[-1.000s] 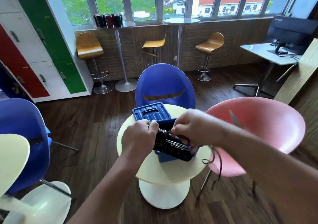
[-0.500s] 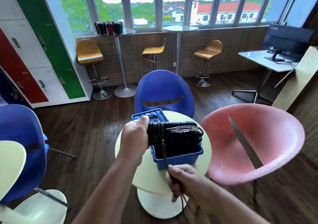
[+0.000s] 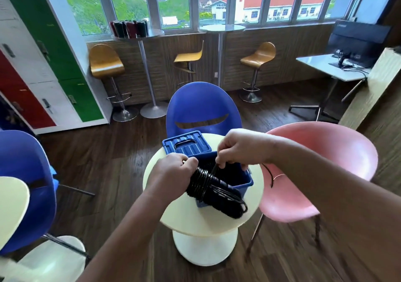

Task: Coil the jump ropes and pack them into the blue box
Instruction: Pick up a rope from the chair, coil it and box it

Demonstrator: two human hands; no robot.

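At frame centre, your left hand [image 3: 171, 173] is gripping one end of the black jump rope bundle [image 3: 213, 191], which is lying tilted across the near rim of the blue box [image 3: 246, 185] on the round table [image 3: 195, 223]. Your right hand [image 3: 240, 149], fingers curled, is pinching a loose strand just above the box.

Bright window daylight — edges perhaps blurred.

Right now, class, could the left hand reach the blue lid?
Likely yes: the lid lies uncovered just beyond the left hand, nothing between, though that hand grips the coiled jump rope.
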